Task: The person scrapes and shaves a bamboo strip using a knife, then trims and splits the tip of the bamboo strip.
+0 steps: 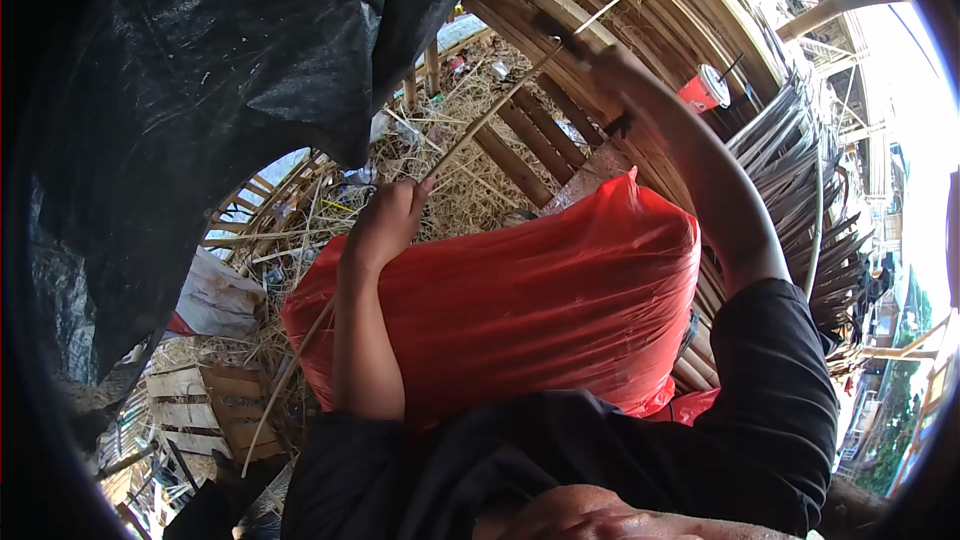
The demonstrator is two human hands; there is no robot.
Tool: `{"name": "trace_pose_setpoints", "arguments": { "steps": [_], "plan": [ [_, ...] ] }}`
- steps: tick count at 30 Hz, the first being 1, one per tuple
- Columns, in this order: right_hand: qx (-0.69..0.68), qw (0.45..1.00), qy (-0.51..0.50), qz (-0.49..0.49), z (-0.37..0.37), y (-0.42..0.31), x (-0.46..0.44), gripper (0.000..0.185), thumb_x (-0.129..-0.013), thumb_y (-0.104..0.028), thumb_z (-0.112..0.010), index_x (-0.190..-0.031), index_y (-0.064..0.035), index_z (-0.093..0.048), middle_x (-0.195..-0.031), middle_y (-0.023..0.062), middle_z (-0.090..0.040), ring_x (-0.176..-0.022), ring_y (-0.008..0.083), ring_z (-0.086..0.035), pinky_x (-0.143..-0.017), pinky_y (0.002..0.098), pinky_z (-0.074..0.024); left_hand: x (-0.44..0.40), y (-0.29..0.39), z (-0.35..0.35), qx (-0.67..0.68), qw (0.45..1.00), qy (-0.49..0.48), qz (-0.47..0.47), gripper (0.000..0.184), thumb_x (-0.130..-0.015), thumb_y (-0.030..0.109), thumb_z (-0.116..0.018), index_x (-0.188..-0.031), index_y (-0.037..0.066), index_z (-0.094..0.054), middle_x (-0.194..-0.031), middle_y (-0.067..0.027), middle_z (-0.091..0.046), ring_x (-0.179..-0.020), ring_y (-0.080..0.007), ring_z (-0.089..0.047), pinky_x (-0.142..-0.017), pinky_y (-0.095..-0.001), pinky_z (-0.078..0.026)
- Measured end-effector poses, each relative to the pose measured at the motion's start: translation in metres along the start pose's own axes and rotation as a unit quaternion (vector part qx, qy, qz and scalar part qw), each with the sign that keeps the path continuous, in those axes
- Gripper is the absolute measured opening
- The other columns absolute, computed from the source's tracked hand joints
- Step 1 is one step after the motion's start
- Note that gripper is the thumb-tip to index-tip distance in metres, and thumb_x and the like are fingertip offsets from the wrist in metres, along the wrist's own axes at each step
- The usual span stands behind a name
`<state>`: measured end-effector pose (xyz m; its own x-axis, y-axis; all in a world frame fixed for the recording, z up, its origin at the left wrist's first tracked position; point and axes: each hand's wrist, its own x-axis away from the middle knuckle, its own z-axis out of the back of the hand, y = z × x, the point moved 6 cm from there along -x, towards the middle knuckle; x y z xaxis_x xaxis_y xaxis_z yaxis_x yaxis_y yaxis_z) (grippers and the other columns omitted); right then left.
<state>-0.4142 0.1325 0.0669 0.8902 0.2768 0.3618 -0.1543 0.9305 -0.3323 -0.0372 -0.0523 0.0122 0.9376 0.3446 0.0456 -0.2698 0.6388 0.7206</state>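
Observation:
A long thin bamboo strip point(487, 117) runs slantwise across the view, from the upper right down past my left forearm. My left hand point(388, 218) is closed around its middle, above the red plastic-covered bundle point(520, 310) on my lap. Farther up, my right hand point(606, 68) is at the strip's upper part, blurred by motion. A dark object point(560, 32), too smeared to identify, shows at its fingers. Whether those fingers are closed cannot be made out.
Stacked bamboo strips point(690, 20) lie at the upper right, near a red cup point(706, 88) with a straw. A black tarp point(200, 70) hangs at the left. Shavings point(465, 195) litter the ground, and a wooden crate point(215, 408) is at the lower left.

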Motion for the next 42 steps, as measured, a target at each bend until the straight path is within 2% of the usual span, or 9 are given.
{"name": "trace_pose_setpoints", "arguments": {
  "steps": [5,7,9,12,16,20,24,34,42],
  "plan": [
    [-0.028,0.999,-0.037,0.013,-0.03,-0.038,0.071,0.047,-0.095,-0.051,-0.066,-0.083,-0.005,-0.07,-0.073,0.0081,-0.064,-0.066,0.0151,-0.06,-0.06,0.0369,-0.0467,-0.004,-0.002,-0.004,-0.004,1.0,0.005,-0.01,0.055,-0.109,0.035,-0.042,-0.08,-0.006,-0.063,-0.067,-0.0278,-0.062,-0.067,-0.047,-0.063,-0.059,-0.0515,-0.048],
    [-0.053,0.994,-0.038,0.089,-0.031,-0.018,0.039,0.058,-0.097,-0.06,-0.056,-0.074,-0.0064,-0.064,-0.064,0.0067,-0.061,-0.062,0.0165,-0.062,-0.058,0.035,-0.0487,-0.004,-0.005,-0.004,0.001,1.0,0.006,-0.007,0.054,-0.109,0.034,-0.041,-0.08,-0.006,-0.063,-0.068,-0.0279,-0.062,-0.068,-0.0472,-0.063,-0.06,-0.052,-0.048],
    [-0.066,0.991,0.001,-0.119,-0.026,-0.007,0.004,0.067,-0.096,-0.065,-0.054,-0.097,-0.0008,-0.072,-0.075,0.0085,-0.065,-0.073,0.0167,-0.064,-0.063,0.0376,-0.0486,-0.003,-0.006,-0.003,-0.001,1.0,0.001,-0.009,0.054,-0.109,0.034,-0.041,-0.079,-0.006,-0.063,-0.068,-0.0279,-0.062,-0.069,-0.0473,-0.063,-0.062,-0.0523,-0.048],
    [0.069,0.994,-0.048,0.076,-0.061,-0.029,0.035,0.069,-0.098,-0.066,-0.046,-0.104,-0.0006,-0.069,-0.079,0.0105,-0.068,-0.072,0.0182,-0.067,-0.06,0.038,-0.0521,-0.005,-0.002,0.001,0.011,1.0,0.0,-0.005,0.054,-0.109,0.033,-0.041,-0.078,-0.006,-0.063,-0.069,-0.0281,-0.062,-0.07,-0.0472,-0.063,-0.064,-0.0526,-0.049],
    [-0.141,0.976,-0.157,0.055,-0.049,-0.051,0.093,0.056,-0.108,-0.047,-0.03,-0.12,0.0,-0.058,-0.073,0.01,-0.063,-0.055,0.0197,-0.064,-0.054,0.0355,-0.0564,-0.002,-0.006,0.0,0.013,1.0,0.0,-0.006,0.055,-0.109,0.034,-0.041,-0.078,-0.005,-0.063,-0.068,-0.0282,-0.062,-0.07,-0.0472,-0.063,-0.066,-0.0528,-0.048],
    [-0.171,0.984,-0.011,-0.038,-0.049,-0.058,0.1,0.056,-0.109,-0.045,-0.028,-0.116,0.0005,-0.059,-0.074,0.0113,-0.063,-0.06,0.0203,-0.065,-0.056,0.035,-0.0567,-0.006,-0.008,0.002,0.025,1.0,0.013,0.0,0.055,-0.109,0.034,-0.041,-0.078,-0.005,-0.063,-0.069,-0.0286,-0.062,-0.07,-0.047,-0.063,-0.066,-0.0528,-0.047],
    [-0.254,0.939,-0.229,0.026,-0.085,-0.064,0.12,0.051,-0.109,-0.044,-0.033,-0.114,-0.0017,-0.06,-0.079,0.0087,-0.062,-0.062,0.0139,-0.06,-0.053,0.0337,-0.0506,-0.002,-0.012,0.009,0.043,0.999,-0.003,0.007,0.053,-0.109,0.033,-0.041,-0.08,-0.006,-0.061,-0.071,-0.0295,-0.061,-0.073,-0.0478,-0.062,-0.067,-0.0525,-0.046],
    [-0.149,0.985,-0.039,0.079,-0.069,-0.069,0.103,0.044,-0.102,-0.04,-0.051,-0.111,0.0004,-0.065,-0.08,0.0127,-0.067,-0.062,0.0168,-0.063,-0.055,0.0319,-0.0527,-0.009,-0.017,0.009,0.027,0.999,0.018,0.032,0.049,-0.109,0.031,-0.041,-0.086,-0.007,-0.061,-0.073,-0.0298,-0.059,-0.073,-0.0483,-0.059,-0.067,-0.0511,-0.044],
    [-0.215,0.968,-0.085,0.097,-0.069,-0.082,0.092,0.041,-0.104,-0.037,-0.049,-0.095,0.0003,-0.064,-0.072,0.0079,-0.061,-0.053,0.0153,-0.057,-0.049,0.0334,-0.0501,-0.006,-0.017,0.018,0.015,0.999,0.027,0.035,0.045,-0.108,0.028,-0.044,-0.084,-0.006,-0.061,-0.074,-0.0282,-0.063,-0.073,-0.0455,-0.064,-0.065,-0.0515,-0.048]
  ]
}}
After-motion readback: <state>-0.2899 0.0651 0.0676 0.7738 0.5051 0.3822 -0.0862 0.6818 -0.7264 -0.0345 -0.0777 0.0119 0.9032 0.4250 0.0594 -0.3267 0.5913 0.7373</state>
